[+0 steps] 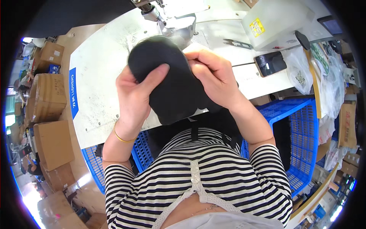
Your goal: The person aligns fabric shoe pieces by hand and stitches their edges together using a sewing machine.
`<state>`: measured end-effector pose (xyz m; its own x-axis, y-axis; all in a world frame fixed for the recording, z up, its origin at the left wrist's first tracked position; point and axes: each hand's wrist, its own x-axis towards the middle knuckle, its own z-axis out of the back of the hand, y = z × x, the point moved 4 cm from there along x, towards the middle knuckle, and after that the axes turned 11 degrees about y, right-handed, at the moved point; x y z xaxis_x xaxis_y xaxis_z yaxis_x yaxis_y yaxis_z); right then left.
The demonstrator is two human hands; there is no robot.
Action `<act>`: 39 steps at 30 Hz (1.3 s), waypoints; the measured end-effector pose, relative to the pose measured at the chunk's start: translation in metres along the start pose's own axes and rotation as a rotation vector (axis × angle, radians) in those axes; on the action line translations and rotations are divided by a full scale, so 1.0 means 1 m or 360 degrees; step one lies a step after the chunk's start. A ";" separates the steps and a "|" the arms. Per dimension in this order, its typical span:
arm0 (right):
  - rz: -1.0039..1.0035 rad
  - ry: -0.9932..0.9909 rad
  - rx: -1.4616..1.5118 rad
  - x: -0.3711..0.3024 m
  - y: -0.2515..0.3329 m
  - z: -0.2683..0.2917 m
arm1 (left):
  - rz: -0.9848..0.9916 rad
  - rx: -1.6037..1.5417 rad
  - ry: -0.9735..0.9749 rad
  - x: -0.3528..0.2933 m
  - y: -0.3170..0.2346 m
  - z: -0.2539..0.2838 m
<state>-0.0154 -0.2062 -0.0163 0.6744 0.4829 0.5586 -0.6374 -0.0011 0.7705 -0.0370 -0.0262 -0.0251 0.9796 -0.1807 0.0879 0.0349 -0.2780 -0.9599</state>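
Note:
A soft black fabric piece [171, 89] with a rounded far end is held up over the near edge of the white worktable [101, 65]. What kind of article it is, I cannot make out. My left hand [135, 89] grips its left side, thumb pressed on top and fingers behind. Along its right edge, my right hand [217, 76] pinches the fabric between thumb and curled fingers. Just beyond the piece is the sewing machine [152, 15], its needle area apart from the fabric and partly cut off by the top of the view.
On the table's right lie thread snips [238, 43], a dark phone [270, 63] and a clear plastic bag [299, 66]. Blue plastic baskets [313, 133] flank my lap, the right one holding dark material. Cardboard boxes [48, 95] are stacked on the floor at left.

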 end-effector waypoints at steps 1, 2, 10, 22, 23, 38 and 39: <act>-0.0166 0.0018 0.0214 -0.001 -0.003 -0.002 | -0.0143 -0.0077 -0.0114 -0.001 -0.004 0.004; -0.0334 0.0036 0.0427 -0.004 -0.006 -0.004 | -0.0286 -0.0156 -0.0226 -0.002 -0.007 0.009; -0.0399 -0.0262 0.0320 -0.034 -0.004 -0.011 | -0.0268 -0.0346 -0.0213 -0.001 -0.006 0.032; -0.0637 -0.0280 0.0709 -0.022 -0.009 -0.016 | -0.0185 -0.0121 -0.0317 0.021 -0.018 0.033; -0.0769 -0.0137 0.0734 -0.017 -0.009 -0.017 | -0.0203 -0.0123 -0.0320 0.027 -0.024 0.035; -0.0644 -0.0293 0.1103 0.031 -0.032 -0.019 | 0.0112 0.0275 0.0302 0.126 -0.064 0.058; -0.0628 -0.0303 0.1105 0.031 -0.032 -0.019 | 0.0093 0.0270 0.0309 0.127 -0.064 0.058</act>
<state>0.0191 -0.1750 -0.0298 0.8921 0.4044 0.2014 -0.0065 -0.4343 0.9007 0.0965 0.0229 0.0319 0.9251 -0.3741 0.0649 0.0283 -0.1024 -0.9943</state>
